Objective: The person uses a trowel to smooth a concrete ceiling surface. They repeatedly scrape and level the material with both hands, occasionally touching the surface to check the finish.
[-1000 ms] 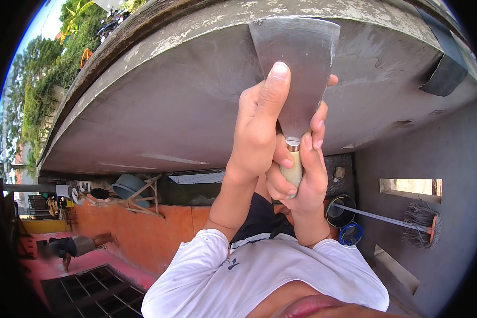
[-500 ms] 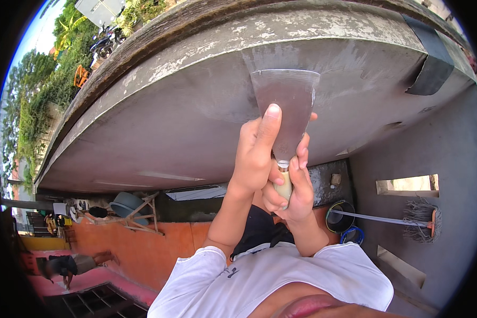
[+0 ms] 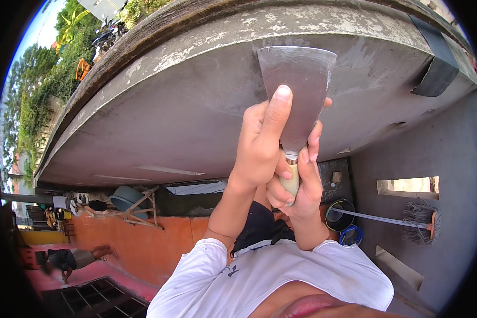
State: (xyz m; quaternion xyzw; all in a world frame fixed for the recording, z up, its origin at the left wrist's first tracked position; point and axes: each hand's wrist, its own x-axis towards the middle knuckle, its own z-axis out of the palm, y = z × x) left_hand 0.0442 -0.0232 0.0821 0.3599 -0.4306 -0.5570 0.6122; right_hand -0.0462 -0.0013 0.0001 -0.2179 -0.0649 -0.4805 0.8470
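Observation:
A wide putty knife [image 3: 302, 100] with a flared metal blade and a pale handle is held in both hands, its broad edge pointing away from me. My left hand [image 3: 259, 140] is closed on the blade, thumb pressed along its flat side; the fingers behind are partly hidden. Around the handle, my right hand [image 3: 299, 191] is wrapped, fingers curled. Beyond the blade spreads a grey plastered surface [image 3: 196, 116] with darker, smeared patches near the blade's edge. Whether the edge touches it I cannot tell.
At right, a mop [image 3: 421, 222] stands by a grey wall with slots, its handle reaching a dark bucket [image 3: 340, 216]. A wooden sawhorse [image 3: 143, 206] and a grey-blue basin [image 3: 127, 200] are at left. Farther left, another person [image 3: 63, 259] bends. A dark strip [image 3: 437, 69] hangs over the ledge.
Both hands and the putty knife have moved farther from me and slightly right, bringing the blade's edge closer to the pale, flaking ledge. The grip looks the same.

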